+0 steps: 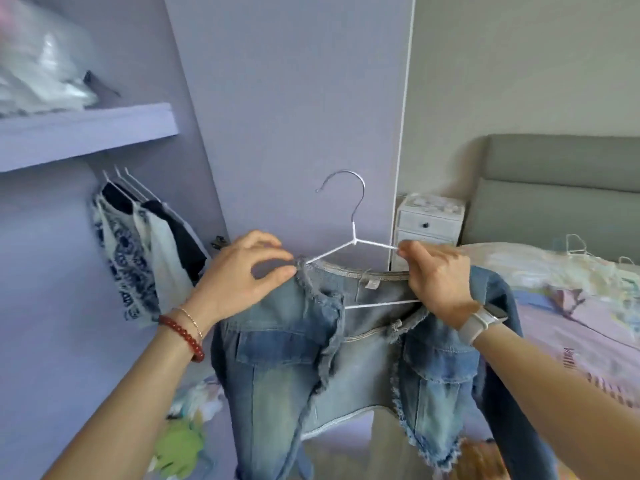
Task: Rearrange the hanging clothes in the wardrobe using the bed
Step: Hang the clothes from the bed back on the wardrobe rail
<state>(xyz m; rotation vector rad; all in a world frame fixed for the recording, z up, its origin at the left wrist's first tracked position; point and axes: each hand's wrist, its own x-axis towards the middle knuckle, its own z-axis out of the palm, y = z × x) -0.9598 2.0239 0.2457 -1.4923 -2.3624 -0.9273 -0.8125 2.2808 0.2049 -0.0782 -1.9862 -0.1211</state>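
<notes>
A frayed blue denim jacket (346, 358) hangs in front of me on a white wire hanger (355, 233) with a metal hook. My left hand (242, 275) pinches the jacket's collar edge at the hanger's left arm. My right hand (436, 282) grips the hanger's right arm and the jacket's shoulder. In the open lilac wardrobe (287, 98) on the left, several garments (145, 244) hang from white hangers under a shelf. The bed (571, 323) with a pale patterned cover lies to the right.
A wardrobe shelf (86, 133) at upper left holds plastic-wrapped bundles. A small white drawer unit (427, 223) stands between wardrobe and grey headboard (561, 188). Loose hangers and pale clothes (581, 268) lie on the bed. Soft items, one green (176, 448), sit low in the wardrobe.
</notes>
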